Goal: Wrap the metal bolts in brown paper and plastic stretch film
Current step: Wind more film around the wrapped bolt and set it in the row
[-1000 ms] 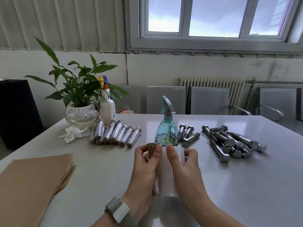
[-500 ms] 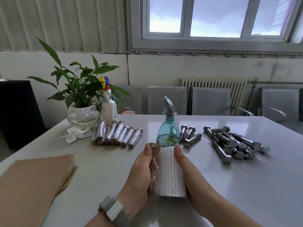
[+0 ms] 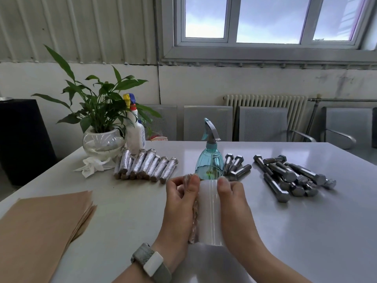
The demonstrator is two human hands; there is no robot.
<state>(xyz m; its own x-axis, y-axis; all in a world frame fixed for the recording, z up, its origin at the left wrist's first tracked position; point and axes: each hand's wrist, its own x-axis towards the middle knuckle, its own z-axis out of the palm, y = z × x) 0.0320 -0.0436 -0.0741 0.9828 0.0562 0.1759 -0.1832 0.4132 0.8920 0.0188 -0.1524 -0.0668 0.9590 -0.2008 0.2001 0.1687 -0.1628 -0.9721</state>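
A paper-wrapped bolt (image 3: pixel 193 209) lies near the table's (image 3: pixel 306 231) front edge, pressed against a film roll (image 3: pixel 210 211). The left hand (image 3: pixel 179 203) curls round the bolt, thumb on its far end; the right hand (image 3: pixel 232 203) grips the roll, thumb on top. Crinkled film already covers the brown paper, so this one seems mid-wrap. Finished bundles (image 3: pixel 144 166), shiny and cylindrical, lie in a row toward the far left corner. Bare bolts (image 3: pixel 285 176), hex-headed, dull steel, are heaped toward the right edge, a few more by the spray bottle (image 3: pixel 210 160), so much looks left. Flat brown sheets (image 3: pixel 40 227) are stacked at the front left corner.
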